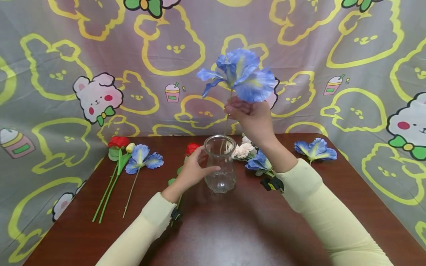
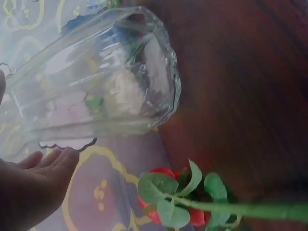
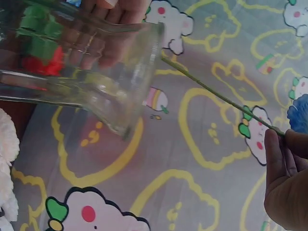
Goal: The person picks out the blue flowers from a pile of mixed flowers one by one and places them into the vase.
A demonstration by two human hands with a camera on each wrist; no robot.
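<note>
A clear glass vase [image 1: 220, 181] with a flared rim stands upright on the table. My left hand [image 1: 190, 173] holds it from the left, thumb across the front and fingers behind its neck. Above the vase, my right hand [image 1: 255, 120] pinches the thin green stem [image 3: 221, 98] of a blue artificial iris [image 1: 244, 75] between thumb and fingertips. The bloom rises over that hand, and the stem slants down with its lower end at the vase's mouth. A red rose [image 2: 156, 216] with green leaves lies beside the left hand, partly hidden by it in the head view.
On the left of the brown table [image 1: 213, 225] lie a red flower [image 1: 118, 142], a yellowish bud [image 1: 130, 147] and a blue iris [image 1: 139, 157]. Pale pink flowers [image 1: 244, 150] and another blue bloom [image 1: 259, 162] lie behind the right wrist. One more blue iris [image 1: 316, 149] is at the far right.
</note>
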